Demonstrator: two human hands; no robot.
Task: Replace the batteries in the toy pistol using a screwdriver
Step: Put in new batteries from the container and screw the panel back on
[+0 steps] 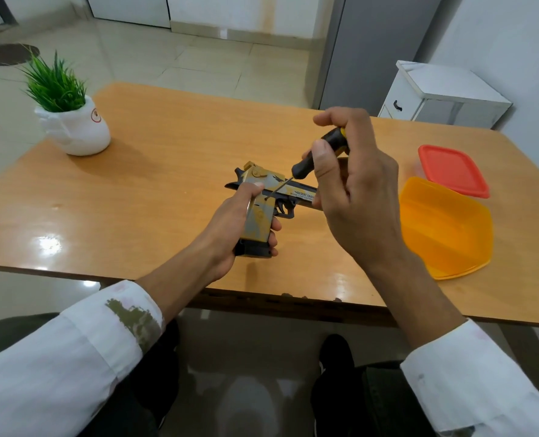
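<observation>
White sleeves [72,357] sat nearest; left hand [236,222] gripped the toy pistol [261,212], right hand [356,190] pinched the screwdriver [318,156] against its frame. Slanted shaft could slip, gouging plastic.

A glossy wooden table [167,137] stands on a pale tiled floor [205,58]. Past its far right corner sits a small white cabinet [444,96] with a dark handle, between a grey panel [375,42] and a white wall [514,42]. Light glints off the tabletop.

surface: wooden table [167,190] | on it: potted plant [75,127]; orange container [444,228]; red lid [452,170]
</observation>
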